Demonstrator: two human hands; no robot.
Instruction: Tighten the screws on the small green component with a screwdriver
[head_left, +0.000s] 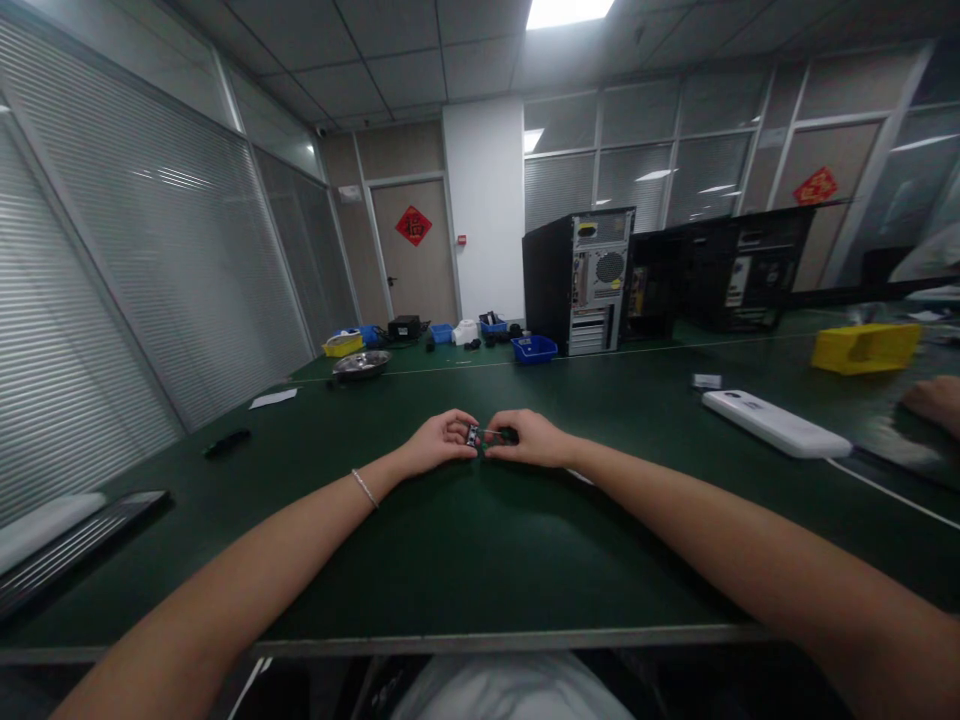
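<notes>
Over the middle of the green table [480, 560], my left hand [439, 443] is closed on a small electronic part [472, 436] with silver and dark faces. A beaded bracelet [364, 488] circles my left wrist. Facing it, my right hand [534, 440] is closed on a small screwdriver [510, 436] with a dark handle. Its thin shaft points left toward the part. Whether the tip touches the part is too small to tell. Fingers hide some of both things.
Black computer cases [577, 280] stand at the back right, near a blue bin [534, 349]. A metal dish [361, 364] sits back left. To the right lie a white elongated device [776, 424] with a cable and a yellow bin [866, 348]. Another person's hand [934, 403] shows far right.
</notes>
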